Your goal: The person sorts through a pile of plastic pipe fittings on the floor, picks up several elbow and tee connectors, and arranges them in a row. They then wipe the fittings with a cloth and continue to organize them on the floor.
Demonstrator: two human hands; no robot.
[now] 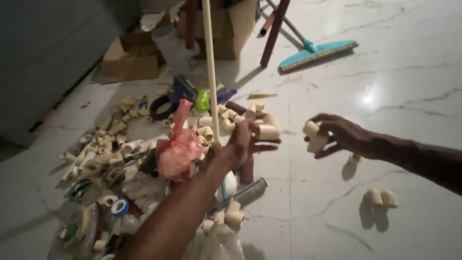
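Pipe fitting (314, 136) pinched in our right hand (344, 136), right of centre.
Our left hand (244, 139) grips the upright cream pipe (210, 72) at centre, above scattered fittings (110, 139).

Dim overall; a lamp's glare spot shines on the glossy floor (367, 99), soft shadows fall leftward, hands slightly motion-blurred, corners dark and grainy
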